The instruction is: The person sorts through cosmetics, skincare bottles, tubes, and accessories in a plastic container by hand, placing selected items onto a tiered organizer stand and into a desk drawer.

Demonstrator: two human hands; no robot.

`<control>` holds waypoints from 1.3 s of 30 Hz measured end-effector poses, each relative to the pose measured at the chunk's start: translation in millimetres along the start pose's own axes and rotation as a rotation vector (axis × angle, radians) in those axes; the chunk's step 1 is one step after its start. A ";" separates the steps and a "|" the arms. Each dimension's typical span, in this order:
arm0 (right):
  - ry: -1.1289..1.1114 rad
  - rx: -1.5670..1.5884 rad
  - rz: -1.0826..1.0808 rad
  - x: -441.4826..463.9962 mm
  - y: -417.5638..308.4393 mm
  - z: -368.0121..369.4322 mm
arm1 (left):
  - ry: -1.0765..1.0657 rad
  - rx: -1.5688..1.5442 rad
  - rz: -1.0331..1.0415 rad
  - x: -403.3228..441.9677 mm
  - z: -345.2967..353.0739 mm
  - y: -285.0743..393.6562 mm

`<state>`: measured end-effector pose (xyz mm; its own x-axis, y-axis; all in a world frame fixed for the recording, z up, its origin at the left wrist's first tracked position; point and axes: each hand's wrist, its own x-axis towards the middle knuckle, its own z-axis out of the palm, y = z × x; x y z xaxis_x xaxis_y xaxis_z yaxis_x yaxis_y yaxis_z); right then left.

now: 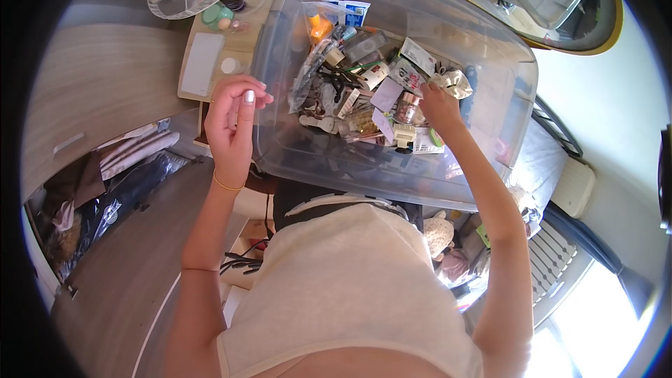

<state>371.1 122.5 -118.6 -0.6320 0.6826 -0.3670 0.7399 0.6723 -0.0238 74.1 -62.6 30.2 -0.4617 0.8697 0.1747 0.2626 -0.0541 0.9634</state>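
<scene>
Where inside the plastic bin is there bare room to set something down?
The plastic bin looks barest along its right side, between the right hand and the bin's right wall; a narrower strip seems free between the piled items and the near wall. The middle is crowded.

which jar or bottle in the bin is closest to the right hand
The small jar, just left of the right hand; the orange bottle lies much farther left.

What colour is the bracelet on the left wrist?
The bracelet is gold; it shows in the head view, the only one here.
</scene>
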 end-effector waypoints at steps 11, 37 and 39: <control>0.155 0.303 0.133 11.1 42.1 -28.4 | 0.082 -0.011 0.012 -0.1 -15.1 6.8; 0.237 0.710 -0.174 -14.3 -97.6 -109.4 | 0.159 0.239 -0.301 7.4 -59.4 -11.3; 0.065 0.452 -0.254 -19.4 -64.4 -39.8 | 0.185 0.380 -0.282 7.6 -78.4 -33.2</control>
<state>326.5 77.4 -72.9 -0.8066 0.5403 -0.2398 0.5784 0.6379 -0.5084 -4.6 -92.7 15.4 -0.6924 0.7214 -0.0151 0.3798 0.3822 0.8424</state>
